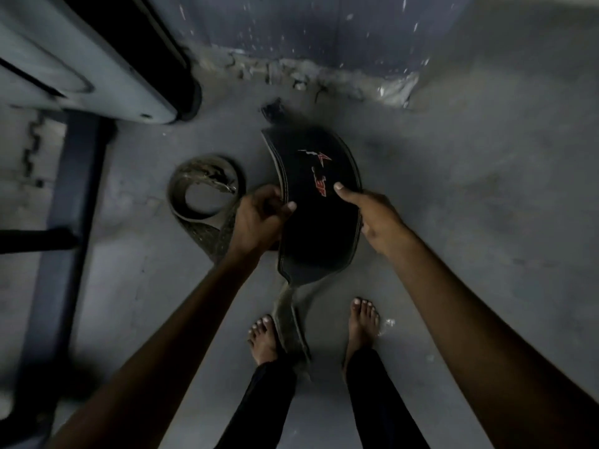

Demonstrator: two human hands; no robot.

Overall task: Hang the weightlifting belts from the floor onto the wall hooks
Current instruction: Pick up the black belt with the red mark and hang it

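Fingers of the left hand [259, 218] are curled around the left edge of the black belt [319, 202], the thumb laid on its face, so that edge is pinched. On the right edge the right hand [372, 215] is set, thumb pressed onto the face near the red logo; its other fingers are hidden behind the belt and their state cannot be told.

The black belt is held at the centre of the frame, above the grey floor [470, 205]; its narrow tail hangs down between the bare feet. Its wide back panel keeps a curve, so a stiff, fairly heavy piece is judged, best taken by both edges as now.

A second, worn belt [204, 189] lies coiled on the floor left of centre. No wall hooks are visible.
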